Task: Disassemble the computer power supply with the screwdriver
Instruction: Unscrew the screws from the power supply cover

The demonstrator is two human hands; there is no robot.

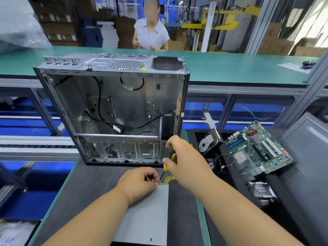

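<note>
The grey metal power supply [147, 215] lies flat on the dark mat in front of me, with yellow wires [169, 179] coming out of its far end. My right hand [184, 157] grips a yellow-and-black screwdriver [168, 161], whose tip points down at the supply's far top corner. My left hand [138, 183] rests on that same corner, fingers pinched together right by the tip. What it pinches is too small to tell.
An empty open computer case [113, 107] stands just behind the supply. To the right, a black tray [229, 155] holds a hard drive [206, 142], a motherboard [257, 150] and a heat sink [262, 192]. A person stands beyond the green bench [230, 66].
</note>
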